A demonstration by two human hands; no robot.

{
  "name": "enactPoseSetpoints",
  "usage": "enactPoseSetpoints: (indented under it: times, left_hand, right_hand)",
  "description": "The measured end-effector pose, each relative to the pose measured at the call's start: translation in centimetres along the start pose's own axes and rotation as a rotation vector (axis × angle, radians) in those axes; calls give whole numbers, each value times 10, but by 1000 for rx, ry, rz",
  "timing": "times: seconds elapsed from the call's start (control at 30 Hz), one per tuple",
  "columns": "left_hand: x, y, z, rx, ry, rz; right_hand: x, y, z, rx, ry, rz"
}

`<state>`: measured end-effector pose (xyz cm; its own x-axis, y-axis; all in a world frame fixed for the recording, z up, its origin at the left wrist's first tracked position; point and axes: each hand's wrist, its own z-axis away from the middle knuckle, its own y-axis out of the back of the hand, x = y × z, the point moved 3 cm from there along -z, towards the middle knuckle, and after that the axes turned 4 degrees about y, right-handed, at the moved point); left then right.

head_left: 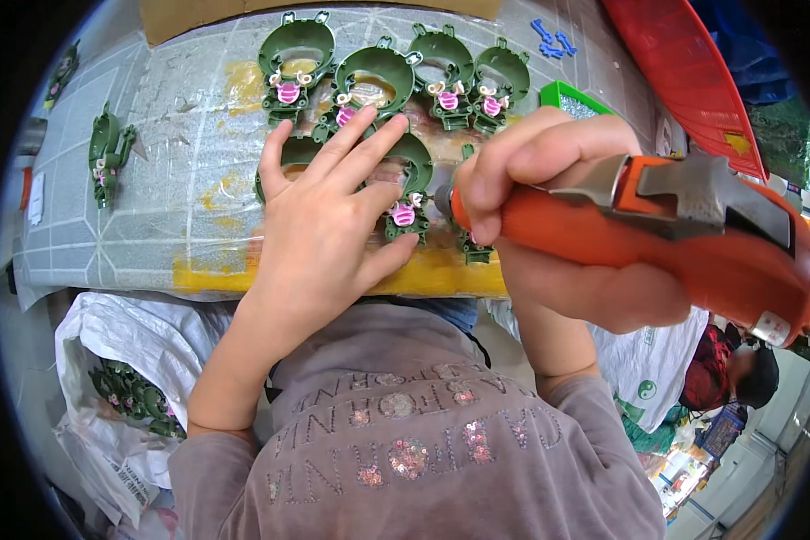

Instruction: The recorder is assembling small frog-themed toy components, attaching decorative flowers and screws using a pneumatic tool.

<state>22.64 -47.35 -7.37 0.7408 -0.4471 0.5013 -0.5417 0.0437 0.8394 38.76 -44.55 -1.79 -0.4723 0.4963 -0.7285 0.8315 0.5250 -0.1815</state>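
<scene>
On the table before me stand several dark green plastic toy shells (297,40), cup-shaped with small ears and pink-and-white pieces at their lower ends. My left hand (319,220) lies spread across the nearer row, its fingers stretched out and touching the shells. Between its thumb and forefinger shows the pink piece (403,215) of one shell. My right hand (558,157) is wrapped round an orange electric screwdriver (594,229), held almost level. Its tip points left at that shell, close to my left fingers; whether it touches a screw is too small to tell.
A green tray of small metal bits (574,101) sits beyond my right hand, near blue plastic pieces (551,40) and a red basket (693,81). One green toy part (106,157) lies far left. Cardboard (234,16) borders the back. A white sack (144,337) at lower left holds green parts.
</scene>
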Motion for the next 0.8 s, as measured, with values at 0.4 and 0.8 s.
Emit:
enactPoseSetpoints:
  times: [0.4, 0.8]
  left_hand:
    - [9, 14, -6, 68, -2, 150]
    - [26, 15, -13, 113, -91, 293]
  right_hand:
    - [-50, 2, -15, -152, 20, -7]
    - [-67, -1, -11, -163, -33, -1]
